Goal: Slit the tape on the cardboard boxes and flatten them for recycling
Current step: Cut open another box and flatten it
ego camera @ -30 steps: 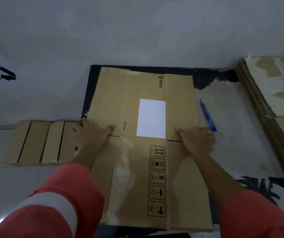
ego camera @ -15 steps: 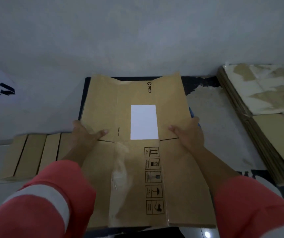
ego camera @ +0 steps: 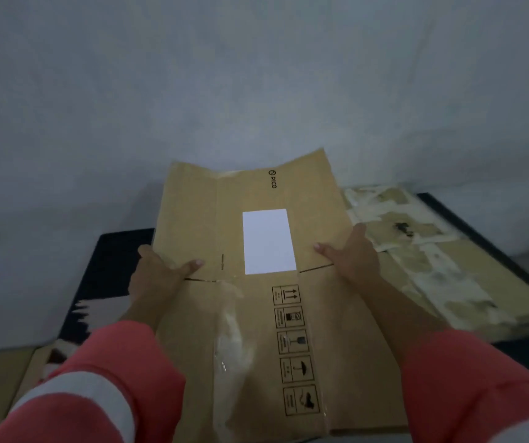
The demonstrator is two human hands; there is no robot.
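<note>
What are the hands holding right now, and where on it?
Both hold the flattened cardboard box: left hand on its left edge, right hand on its right edge.

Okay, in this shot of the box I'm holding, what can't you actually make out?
Head view:
- Most fingers of the left hand and right hand: hidden behind the flattened box.
- The white label: washed out, any print unreadable.
- The handling symbols: captions too small.
- The cardboard pieces, lower left: cut off by the frame edge and covered by the left sleeve.
</note>
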